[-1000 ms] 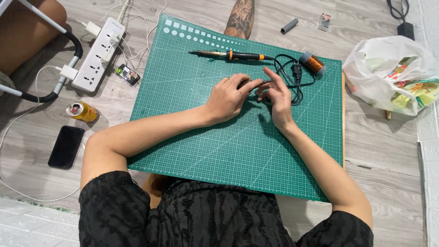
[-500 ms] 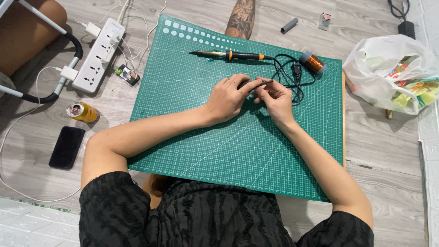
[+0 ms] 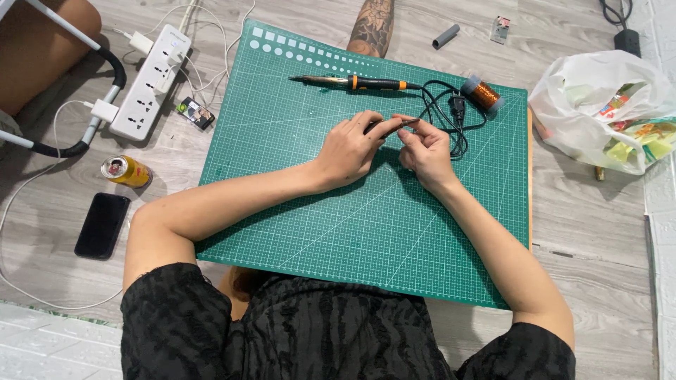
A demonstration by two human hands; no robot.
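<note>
- My left hand point(image 3: 350, 146) and right hand point(image 3: 422, 149) have moved closer and now pinch a small dark thing point(image 3: 394, 124) together.
- It sits above the green mat point(image 3: 296, 183), near the soldering iron point(image 3: 352, 83).

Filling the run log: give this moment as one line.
left hand: pinching small dark part | right hand: on same part | surface: green cutting mat | nearby: soldering iron

one soldering iron point(image 3: 352, 83), one can point(image 3: 125, 170), one phone point(image 3: 102, 225)
</note>
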